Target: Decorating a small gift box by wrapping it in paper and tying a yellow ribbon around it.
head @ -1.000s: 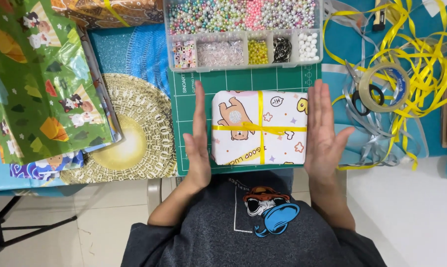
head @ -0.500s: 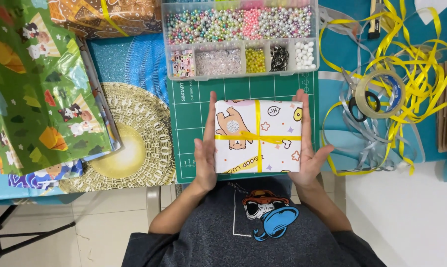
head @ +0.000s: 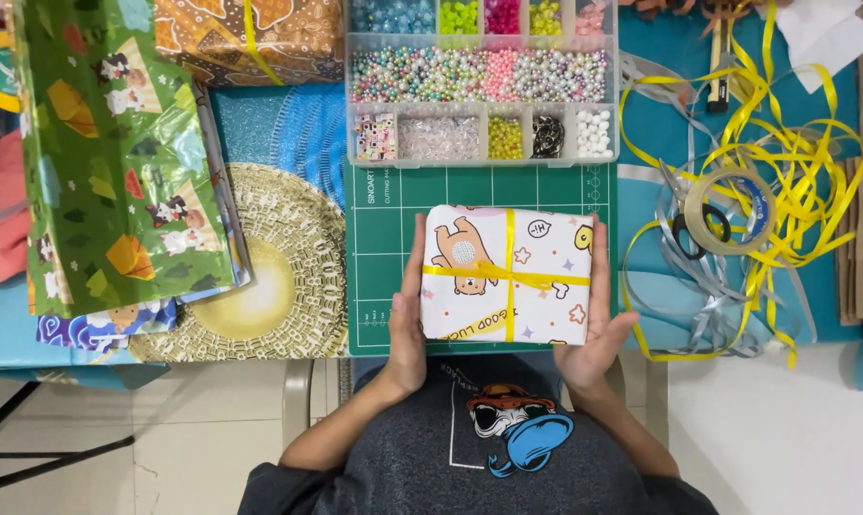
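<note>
While both palms press its sides, the left hand (head: 407, 319) and right hand (head: 592, 329) grip the wrapped gift box (head: 508, 277) (yellow-ribboned) over the green cutting mat's (head: 384, 286) near edge.

Wrapped gift box (head: 508, 277) between two palms

White paper printed with bears and stars, crossed by yellow ribbon; it lies flat, its left and right sides pressed by the flat hands.

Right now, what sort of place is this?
Probably a home craft or gift-wrapping table: a green cutting mat, a clear bead organizer, loose yellow ribbon and a tape roll surround the wrapped gift box between both hands.
</note>
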